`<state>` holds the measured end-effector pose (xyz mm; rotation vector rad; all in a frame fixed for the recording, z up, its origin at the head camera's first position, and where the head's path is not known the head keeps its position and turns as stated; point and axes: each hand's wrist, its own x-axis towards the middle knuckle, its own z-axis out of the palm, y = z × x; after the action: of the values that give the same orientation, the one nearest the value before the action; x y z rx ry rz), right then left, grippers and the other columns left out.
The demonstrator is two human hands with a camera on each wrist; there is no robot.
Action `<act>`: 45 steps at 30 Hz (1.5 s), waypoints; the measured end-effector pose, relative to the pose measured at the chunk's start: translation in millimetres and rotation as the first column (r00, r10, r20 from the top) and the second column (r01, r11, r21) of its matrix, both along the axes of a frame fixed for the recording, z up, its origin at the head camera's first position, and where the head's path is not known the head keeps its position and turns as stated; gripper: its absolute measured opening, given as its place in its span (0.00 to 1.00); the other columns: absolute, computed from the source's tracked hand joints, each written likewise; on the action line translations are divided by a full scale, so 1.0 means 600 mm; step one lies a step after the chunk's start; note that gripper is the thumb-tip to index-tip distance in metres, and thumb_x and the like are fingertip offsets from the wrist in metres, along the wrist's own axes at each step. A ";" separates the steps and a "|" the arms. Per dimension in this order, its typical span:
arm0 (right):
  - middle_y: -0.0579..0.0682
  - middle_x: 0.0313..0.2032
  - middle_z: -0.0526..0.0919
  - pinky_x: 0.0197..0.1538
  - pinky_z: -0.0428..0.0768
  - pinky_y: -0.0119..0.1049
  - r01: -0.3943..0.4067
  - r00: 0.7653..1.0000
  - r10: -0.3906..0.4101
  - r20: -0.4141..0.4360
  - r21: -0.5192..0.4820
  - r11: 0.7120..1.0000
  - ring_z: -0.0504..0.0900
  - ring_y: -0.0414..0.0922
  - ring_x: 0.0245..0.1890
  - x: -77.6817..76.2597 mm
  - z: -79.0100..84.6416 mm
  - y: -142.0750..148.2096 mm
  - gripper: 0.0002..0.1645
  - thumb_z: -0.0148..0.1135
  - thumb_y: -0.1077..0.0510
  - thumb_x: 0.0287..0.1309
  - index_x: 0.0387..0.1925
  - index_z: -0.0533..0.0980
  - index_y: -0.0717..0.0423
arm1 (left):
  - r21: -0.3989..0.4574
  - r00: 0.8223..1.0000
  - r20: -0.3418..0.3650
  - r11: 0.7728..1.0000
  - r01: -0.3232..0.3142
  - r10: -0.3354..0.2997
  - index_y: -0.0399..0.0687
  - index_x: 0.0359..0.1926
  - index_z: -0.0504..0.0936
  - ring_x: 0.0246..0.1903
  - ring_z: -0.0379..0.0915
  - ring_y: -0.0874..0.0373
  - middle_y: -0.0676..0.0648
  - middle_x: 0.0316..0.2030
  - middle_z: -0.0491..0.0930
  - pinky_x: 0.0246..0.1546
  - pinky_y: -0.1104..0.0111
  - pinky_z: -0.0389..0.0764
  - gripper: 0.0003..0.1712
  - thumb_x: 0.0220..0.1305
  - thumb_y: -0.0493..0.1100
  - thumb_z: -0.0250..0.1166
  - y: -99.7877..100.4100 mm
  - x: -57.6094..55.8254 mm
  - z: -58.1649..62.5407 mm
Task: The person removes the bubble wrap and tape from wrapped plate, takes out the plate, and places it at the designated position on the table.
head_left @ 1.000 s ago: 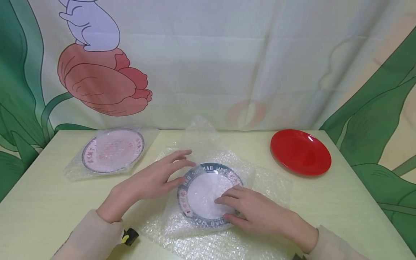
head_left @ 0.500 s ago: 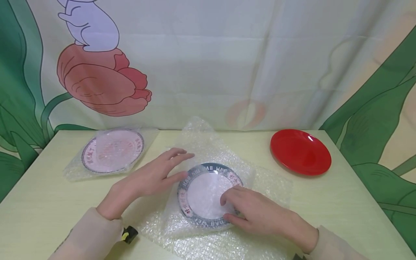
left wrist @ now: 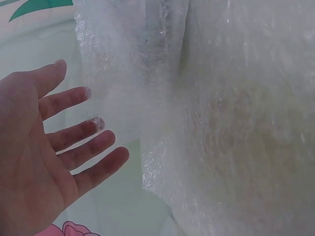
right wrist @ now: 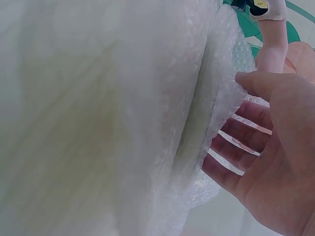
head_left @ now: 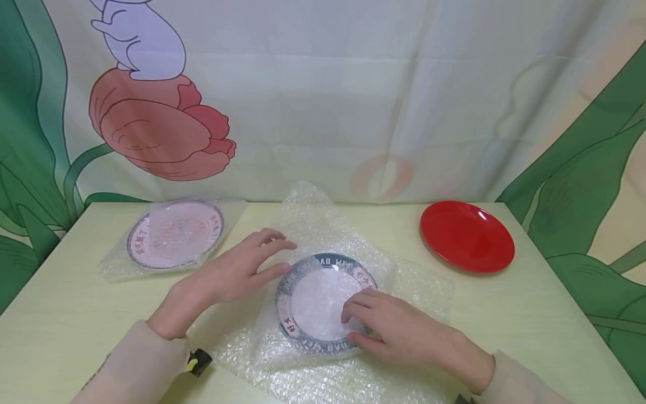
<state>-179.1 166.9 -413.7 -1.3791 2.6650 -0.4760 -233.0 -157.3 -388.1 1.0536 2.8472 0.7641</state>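
A white plate with a dark lettered rim [head_left: 330,260] lies in the middle of the table, mostly covered by folded bubble wrap [head_left: 298,384]. My right hand [head_left: 404,328] rests its bent fingers on the wrap over the plate's right side; in the right wrist view its fingertips [right wrist: 216,143] are right at the wrap's edge. Beside the plate's upper left rim, my left hand [head_left: 234,275] hovers with fingers spread and nothing held. The left wrist view shows that same hand [left wrist: 54,142] palm visible, its fingertips close to a translucent wrap flap [left wrist: 123,98].
At the back left of the table [head_left: 65,314] lies a second plate [head_left: 174,233], pale with red lettering and wrapped in bubble wrap. A bare red plate [head_left: 466,237] sits at the back right. A printed cloth [head_left: 313,101] hangs behind the table.
My left hand has drawn slightly left, away from the plate's rim and the wrap there. My right hand has stayed on the plate, with its fingers bent in more.
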 end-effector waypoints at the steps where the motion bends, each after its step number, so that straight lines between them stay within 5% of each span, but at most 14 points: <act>1: 0.42 0.53 0.80 0.61 0.76 0.37 -0.001 1.000 0.001 0.000 0.000 1.000 0.76 0.40 0.55 0.000 0.000 0.000 0.12 0.65 0.50 0.70 0.50 0.78 0.49 | 0.001 1.000 -0.006 1.000 0.001 -0.001 0.47 0.67 0.76 0.64 0.67 0.42 0.38 0.66 0.69 0.64 0.46 0.70 0.25 0.78 0.53 0.58 0.000 0.000 0.000; 15: 0.41 0.53 0.80 0.60 0.76 0.37 -0.004 1.000 0.004 -0.001 0.005 1.000 0.76 0.40 0.55 -0.001 0.000 -0.002 0.13 0.65 0.50 0.70 0.51 0.79 0.48 | 0.032 0.991 -0.101 0.996 -0.085 0.088 0.46 0.45 0.83 0.56 0.74 0.44 0.41 0.54 0.78 0.60 0.49 0.73 0.16 0.79 0.52 0.56 -0.001 0.000 0.009; 22: 0.42 0.53 0.80 0.61 0.75 0.37 -0.006 1.000 0.006 -0.004 0.011 1.000 0.76 0.40 0.55 -0.001 0.002 -0.003 0.13 0.65 0.51 0.70 0.51 0.79 0.49 | 0.053 0.973 0.007 0.972 -0.230 0.230 0.45 0.44 0.83 0.51 0.78 0.45 0.43 0.50 0.81 0.55 0.50 0.76 0.26 0.80 0.60 0.51 -0.005 0.001 0.022; 30: 0.42 0.53 0.80 0.61 0.76 0.37 -0.002 1.000 0.002 0.003 0.021 1.000 0.76 0.41 0.55 -0.001 0.003 -0.002 0.13 0.65 0.50 0.70 0.51 0.79 0.49 | 0.017 0.946 0.080 0.948 -0.316 0.314 0.47 0.36 0.81 0.32 0.71 0.53 0.49 0.28 0.76 0.38 0.58 0.73 0.29 0.74 0.67 0.54 -0.005 0.002 0.037; 39: 0.42 0.53 0.80 0.61 0.76 0.37 0.008 1.000 -0.009 0.025 0.032 0.999 0.76 0.41 0.55 -0.002 0.004 -0.003 0.13 0.65 0.50 0.70 0.51 0.79 0.48 | -0.074 0.926 0.135 0.935 -0.346 0.353 0.46 0.42 0.80 0.41 0.77 0.50 0.44 0.44 0.83 0.49 0.51 0.77 0.37 0.68 0.76 0.53 -0.005 0.001 0.048; 45: 0.42 0.53 0.80 0.62 0.76 0.37 0.008 0.999 -0.009 0.033 0.036 0.999 0.76 0.41 0.55 -0.002 0.004 -0.005 0.13 0.65 0.50 0.69 0.51 0.79 0.48 | -0.136 0.914 0.193 0.932 -0.335 0.356 0.47 0.48 0.80 0.33 0.74 0.54 0.47 0.37 0.81 0.38 0.57 0.76 0.42 0.63 0.80 0.54 -0.004 0.006 0.059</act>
<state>-180.4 164.1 -411.1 -1.3390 2.6407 -0.4457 -229.6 -160.0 -352.5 0.4234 2.8755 0.6901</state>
